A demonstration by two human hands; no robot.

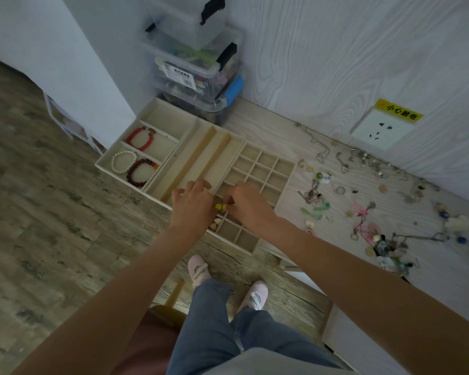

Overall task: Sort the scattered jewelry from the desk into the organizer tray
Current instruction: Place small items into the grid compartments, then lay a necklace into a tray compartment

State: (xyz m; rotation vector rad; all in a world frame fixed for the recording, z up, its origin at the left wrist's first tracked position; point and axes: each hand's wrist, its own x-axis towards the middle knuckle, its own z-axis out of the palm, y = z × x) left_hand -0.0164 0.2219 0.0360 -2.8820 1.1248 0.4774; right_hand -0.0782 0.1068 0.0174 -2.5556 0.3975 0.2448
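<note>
Jeans and pink shoes (199,267) stand on the floor below two bare forearms. Left hand (192,205), fingers curled, and right hand (246,202), fingertips pinched, meet over the organizer tray (266,169) and hold small yellow pieces (220,206) between them. The tray's leftmost compartments hold a red bracelet (140,137), a pearl bracelet (123,161) and a dark bead bracelet (141,171). Scattered jewelry (363,212) lies on the bench, right of the tray.
</note>
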